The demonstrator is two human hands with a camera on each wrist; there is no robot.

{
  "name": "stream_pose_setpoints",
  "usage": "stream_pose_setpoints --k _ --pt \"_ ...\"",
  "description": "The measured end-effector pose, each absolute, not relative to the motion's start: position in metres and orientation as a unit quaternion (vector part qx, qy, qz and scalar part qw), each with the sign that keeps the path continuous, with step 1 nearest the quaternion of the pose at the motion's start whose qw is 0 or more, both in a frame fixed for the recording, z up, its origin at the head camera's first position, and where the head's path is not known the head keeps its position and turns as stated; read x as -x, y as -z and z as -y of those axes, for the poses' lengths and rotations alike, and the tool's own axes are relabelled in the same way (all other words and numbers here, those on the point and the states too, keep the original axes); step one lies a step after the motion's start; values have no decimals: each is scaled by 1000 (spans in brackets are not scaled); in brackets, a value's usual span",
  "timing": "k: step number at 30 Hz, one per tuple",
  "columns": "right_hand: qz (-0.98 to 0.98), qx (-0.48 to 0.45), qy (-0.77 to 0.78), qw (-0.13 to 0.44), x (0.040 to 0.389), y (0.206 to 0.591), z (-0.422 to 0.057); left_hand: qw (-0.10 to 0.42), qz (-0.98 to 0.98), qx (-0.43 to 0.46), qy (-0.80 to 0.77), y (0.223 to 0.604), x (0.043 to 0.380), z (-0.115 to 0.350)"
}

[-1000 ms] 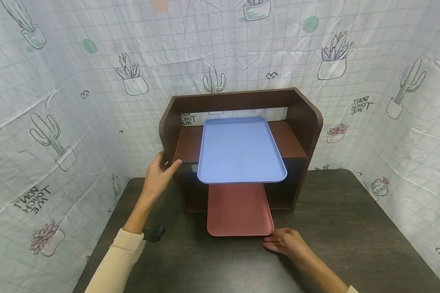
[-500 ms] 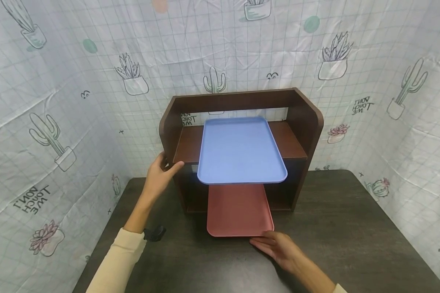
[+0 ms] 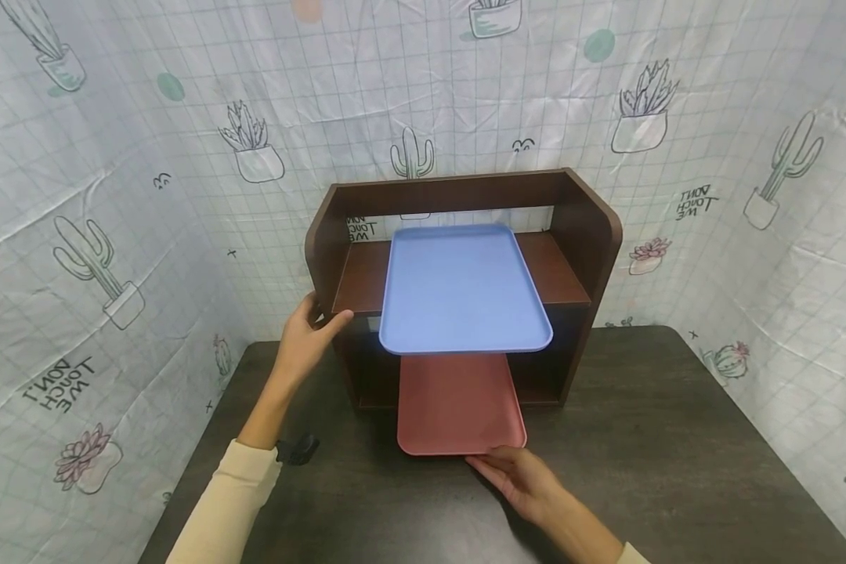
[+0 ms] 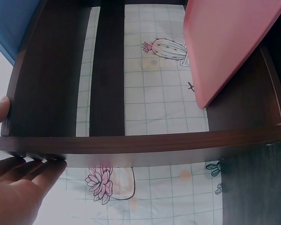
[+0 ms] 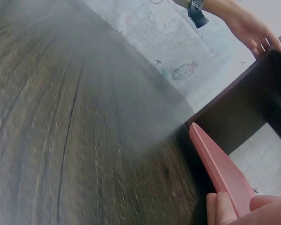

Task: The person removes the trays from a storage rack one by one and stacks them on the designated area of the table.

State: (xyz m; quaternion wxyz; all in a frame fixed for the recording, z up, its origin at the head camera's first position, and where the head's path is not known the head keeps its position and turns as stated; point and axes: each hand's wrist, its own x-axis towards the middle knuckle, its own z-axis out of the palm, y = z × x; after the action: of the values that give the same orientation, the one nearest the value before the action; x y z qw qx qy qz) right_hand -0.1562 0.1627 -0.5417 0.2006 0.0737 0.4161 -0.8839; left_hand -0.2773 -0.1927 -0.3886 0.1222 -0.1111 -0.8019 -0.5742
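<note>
A dark brown wooden shelf (image 3: 592, 235) stands on the table with two trays in it. The blue tray (image 3: 465, 290) lies on the upper board and sticks out at the front. Below it, the pink tray (image 3: 460, 411) reaches out of the lower compartment, its rear part hidden under the blue one. My left hand (image 3: 301, 338) grips the shelf's left side panel, thumb at the front and fingers along the outer face, as the left wrist view shows. At the pink tray's front rim, right of its middle, my right hand (image 3: 525, 482) holds on, fingers underneath.
The dark wood-grain table (image 3: 648, 446) extends to both sides and in front of the shelf. A white patterned cloth (image 3: 183, 157) hangs behind and at both sides. Near the left wrist is a small black object (image 3: 299, 450).
My right hand has slid left along the pink tray's front rim, from its right corner toward the middle, and taken hold there. Left hand, shelf and both trays look unmoved.
</note>
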Motion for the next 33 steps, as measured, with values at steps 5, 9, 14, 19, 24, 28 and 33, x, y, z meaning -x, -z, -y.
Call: stream_pose_setpoints --k 5,9,14,19,24,28,33 --pt "-412 -87 887 190 154 542 -155 122 798 113 580 390 277 192" --pt "-412 -99 887 182 153 544 -147 120 798 106 581 392 274 193" --pt "-429 -120 883 151 151 543 -135 116 800 106 579 391 274 194" --pt "-448 -140 876 110 152 539 -124 120 801 107 576 389 275 193" --pt "-450 -145 877 82 156 535 -119 124 800 109 577 388 276 193" --pt "-445 -133 882 77 157 532 -117 125 801 109 576 388 278 194" --pt "-425 -128 894 68 159 529 -117 124 801 106 576 387 277 194"
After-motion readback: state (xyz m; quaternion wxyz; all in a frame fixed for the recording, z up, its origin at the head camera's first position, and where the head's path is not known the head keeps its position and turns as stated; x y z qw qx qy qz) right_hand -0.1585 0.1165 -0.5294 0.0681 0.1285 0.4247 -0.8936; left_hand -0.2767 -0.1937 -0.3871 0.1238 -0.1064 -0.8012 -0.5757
